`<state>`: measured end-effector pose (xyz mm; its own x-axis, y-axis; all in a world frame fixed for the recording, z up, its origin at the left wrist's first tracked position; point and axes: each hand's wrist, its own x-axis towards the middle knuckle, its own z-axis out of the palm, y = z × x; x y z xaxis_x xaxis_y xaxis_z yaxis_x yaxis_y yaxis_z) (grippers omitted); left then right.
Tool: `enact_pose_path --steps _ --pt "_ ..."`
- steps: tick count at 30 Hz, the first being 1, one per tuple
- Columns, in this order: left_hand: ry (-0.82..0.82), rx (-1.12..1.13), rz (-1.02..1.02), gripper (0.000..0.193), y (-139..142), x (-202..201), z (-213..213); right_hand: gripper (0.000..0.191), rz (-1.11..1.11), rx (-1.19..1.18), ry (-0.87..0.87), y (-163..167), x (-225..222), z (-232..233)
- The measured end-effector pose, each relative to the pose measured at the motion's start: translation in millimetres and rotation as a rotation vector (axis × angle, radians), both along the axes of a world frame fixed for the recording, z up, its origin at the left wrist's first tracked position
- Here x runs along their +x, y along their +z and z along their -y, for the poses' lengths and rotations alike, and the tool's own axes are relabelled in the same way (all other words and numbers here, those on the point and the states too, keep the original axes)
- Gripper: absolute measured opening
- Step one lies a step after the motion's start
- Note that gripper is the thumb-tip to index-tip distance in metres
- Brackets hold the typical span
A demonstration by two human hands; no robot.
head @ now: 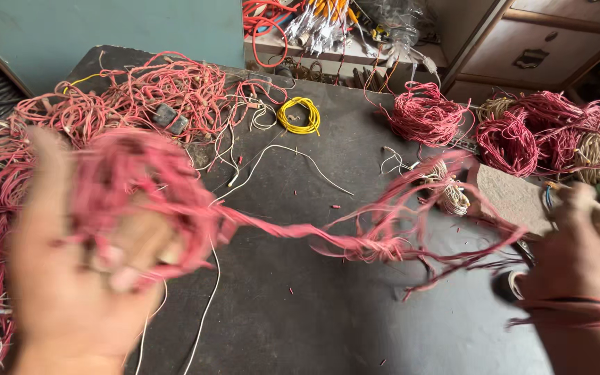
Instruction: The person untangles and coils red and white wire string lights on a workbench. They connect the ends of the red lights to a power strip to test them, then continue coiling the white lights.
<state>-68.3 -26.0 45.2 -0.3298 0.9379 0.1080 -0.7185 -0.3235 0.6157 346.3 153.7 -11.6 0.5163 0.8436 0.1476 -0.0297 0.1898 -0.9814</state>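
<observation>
My left hand (71,278) is close to the camera and blurred, with its fingers closed around a thick wad of red wire (133,187). A twisted strand of the same red wire (355,243) stretches from that wad across the dark table to the right. My right hand (581,243) grips the far end of this bundle, where loose red loops fan out. Red cord is wound around my right wrist.
Heaps of tangled red wire (140,97) cover the table's left and back. Wound red bundles (425,114) and more bundles (543,132) lie at the right. A yellow coil (298,114), loose white wires (279,156) and a brown pad (515,198) sit on the dark table (328,326).
</observation>
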Motion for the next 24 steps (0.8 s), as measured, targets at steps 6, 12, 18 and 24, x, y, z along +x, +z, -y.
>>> enact_pose_path --steps 6,12,18,24 --pt "0.316 -0.309 -0.115 0.052 5 -17 5 0.021 0.330 -0.089 -0.080 0 35 -20" --pt "0.215 -0.404 -0.276 0.056 -8 8 -10 0.035 1.061 0.253 0.212 -9 -56 58" --pt "0.102 -0.384 -0.298 0.060 -21 24 -12 0.043 0.947 0.037 1.283 -18 -135 124" --pt "0.106 -0.478 -0.359 0.063 -10 19 -13 0.018 0.604 -0.014 0.790 -5 -122 86"
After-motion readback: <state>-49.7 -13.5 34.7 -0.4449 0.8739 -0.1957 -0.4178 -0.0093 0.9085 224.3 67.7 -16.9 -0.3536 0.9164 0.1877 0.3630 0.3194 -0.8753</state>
